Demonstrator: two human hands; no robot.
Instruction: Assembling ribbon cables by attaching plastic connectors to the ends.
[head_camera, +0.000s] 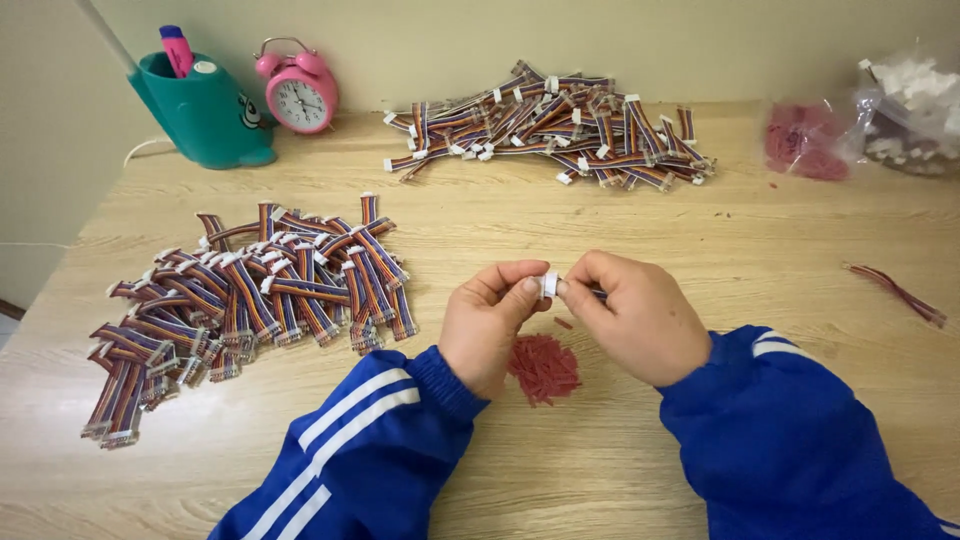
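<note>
Small white plastic connector housing (548, 284) sits pinched between thumb and forefinger of left hand (490, 322) and right hand (640, 318), raised above the wooden table (700, 230) and a loose red pile (543, 368), apparently for close fingertip work.

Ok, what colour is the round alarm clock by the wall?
Pink round alarm clock, white face; head view.

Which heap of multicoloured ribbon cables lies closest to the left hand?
The heap of multicoloured ribbon cables at the table's left, beside the left hand; the other heap lies by the wall.
</note>
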